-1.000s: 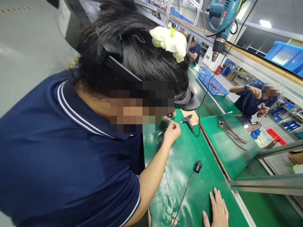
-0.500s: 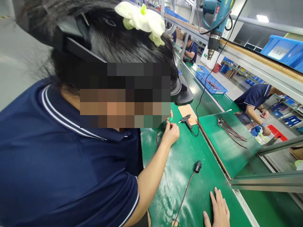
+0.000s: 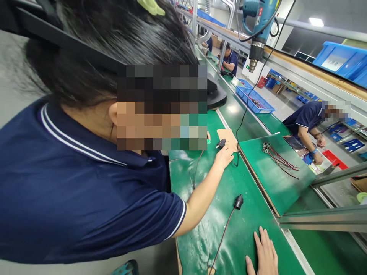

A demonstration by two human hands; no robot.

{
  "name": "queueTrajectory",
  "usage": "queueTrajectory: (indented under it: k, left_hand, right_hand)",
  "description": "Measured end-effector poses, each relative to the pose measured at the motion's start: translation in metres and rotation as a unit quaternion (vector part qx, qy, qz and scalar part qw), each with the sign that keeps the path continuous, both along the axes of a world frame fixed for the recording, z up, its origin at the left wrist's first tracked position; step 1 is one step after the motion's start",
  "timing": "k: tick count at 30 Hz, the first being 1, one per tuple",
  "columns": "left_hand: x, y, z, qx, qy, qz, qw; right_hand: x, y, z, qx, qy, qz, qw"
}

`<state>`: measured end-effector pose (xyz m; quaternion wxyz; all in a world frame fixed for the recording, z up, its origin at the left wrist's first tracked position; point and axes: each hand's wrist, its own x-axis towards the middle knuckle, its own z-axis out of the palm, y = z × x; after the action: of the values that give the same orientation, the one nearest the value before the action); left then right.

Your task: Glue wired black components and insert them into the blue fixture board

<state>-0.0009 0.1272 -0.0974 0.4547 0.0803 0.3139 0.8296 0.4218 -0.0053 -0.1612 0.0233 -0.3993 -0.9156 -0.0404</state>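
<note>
My right hand [image 3: 265, 250] lies palm down on the green work surface [image 3: 252, 206] at the bottom right, its fingers spread and holding nothing. To its upper left is a black cylindrical connector [image 3: 238, 201], touched by no hand. A thin red and black wire [image 3: 224, 236] runs from the connector down to a small tan patch [image 3: 211, 270] at the bottom edge; what that patch is, I cannot tell. My left hand is out of view.
At left, a person in a navy shirt [image 3: 86, 198] leans in, a hand [image 3: 225, 156] on a black glue gun [image 3: 220, 143]. Beyond lie wired parts [image 3: 266, 148] and a blue crate [image 3: 265, 109]. A heat gun [image 3: 258, 34] hangs above. Another person [image 3: 304, 118] works at right.
The neighbouring person's hand has moved right and away, from near the face to the glue gun. That person's head has shifted left. My right hand has stayed in place.
</note>
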Motion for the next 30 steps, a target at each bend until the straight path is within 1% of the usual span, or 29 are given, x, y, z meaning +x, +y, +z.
queueTrajectory:
  k: [3,6,10,13,15,18,24,30]
  left_hand:
    - [0.009,-0.014,-0.002,0.034,-0.098,-0.049,0.993]
    - [0.020,-0.032,0.004,0.071,-0.191,-0.087,0.975]
    - [0.033,-0.061,0.014,0.111,-0.297,-0.108,0.942]
    - [0.037,-0.081,0.017,0.119,-0.357,-0.119,0.919]
    - [0.036,-0.091,0.017,0.118,-0.388,-0.121,0.906]
    - [0.031,-0.097,0.019,0.117,-0.417,-0.117,0.894]
    - [0.020,-0.097,0.022,0.135,-0.452,-0.105,0.875]
    - [0.017,-0.099,0.010,0.153,-0.488,-0.101,0.853]
  right_hand:
    - [0.001,0.001,-0.002,-0.003,0.004,0.000,1.000]
    - [0.003,0.001,-0.004,-0.003,0.012,0.005,1.000]
    - [0.005,0.002,-0.007,0.003,0.013,0.004,1.000]
    - [0.004,0.002,-0.007,0.009,0.015,0.007,1.000]
    - [0.003,0.002,-0.007,0.017,0.019,0.012,1.000]
    - [0.002,0.002,-0.005,0.022,0.022,0.016,0.999]
    - [0.000,0.000,-0.001,0.024,0.018,0.021,0.999]
    - [0.002,0.000,0.003,0.020,0.014,0.030,0.999]
